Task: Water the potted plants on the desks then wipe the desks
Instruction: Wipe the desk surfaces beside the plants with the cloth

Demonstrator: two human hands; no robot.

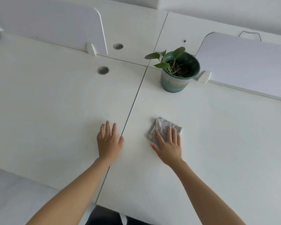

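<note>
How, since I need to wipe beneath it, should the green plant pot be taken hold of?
Probably grip the green pot round its bare wall below the rim, coming from the near side: it stands upright, leaves spread over the top and left, and the divider clip crowds its right.

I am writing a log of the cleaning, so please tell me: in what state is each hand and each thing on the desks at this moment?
left hand: open, flat on the left desk, holding nothing
right hand: open, straight fingers pressing on the cloth
cloth: rumpled, lying on the right desk, partly under the right hand
potted plant: upright on the right desk, touched by neither hand
</note>
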